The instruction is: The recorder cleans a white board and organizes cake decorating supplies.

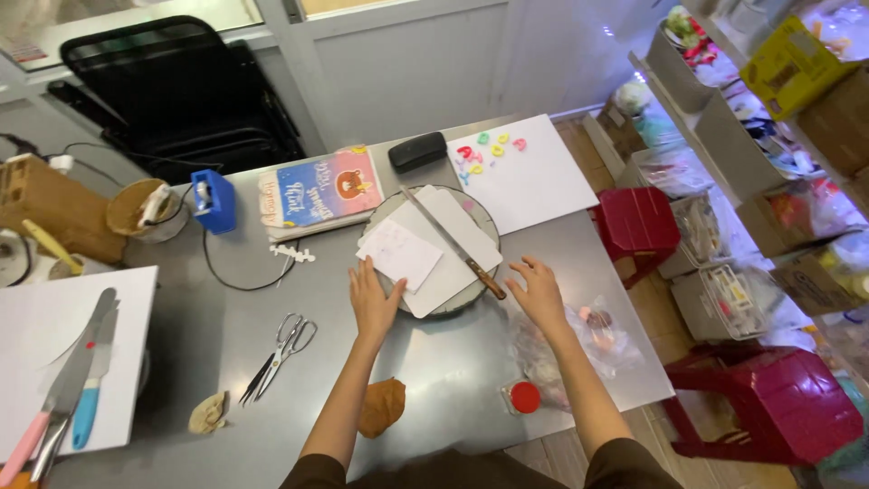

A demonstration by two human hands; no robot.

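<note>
Nearest the camera, by the desk's near edge, lay an orange-brown lump (pixel 381 406) and a small jar with a red lid (pixel 522 397). Beyond them both hands rested open and held nothing. The left hand (pixel 374 301), fingers spread, lay flat against the near rim of a round grey turntable (pixel 450 302) at the desk's middle, touching a white card (pixel 399 254). The right hand (pixel 538 292) hovered just beside the wooden handle of a long knife (pixel 451 240) lying slantwise over 2 white sheets on the turntable. Clear bags of coloured trinkets (pixel 593 330) sat at the right edge. A pink and blue printed box (pixel 319 191) lay toward the far edge, beside a blue tape dispenser (pixel 213 200) and a black case (pixel 417 151). Scissors (pixel 281 351) lay left of the left hand.
</note>
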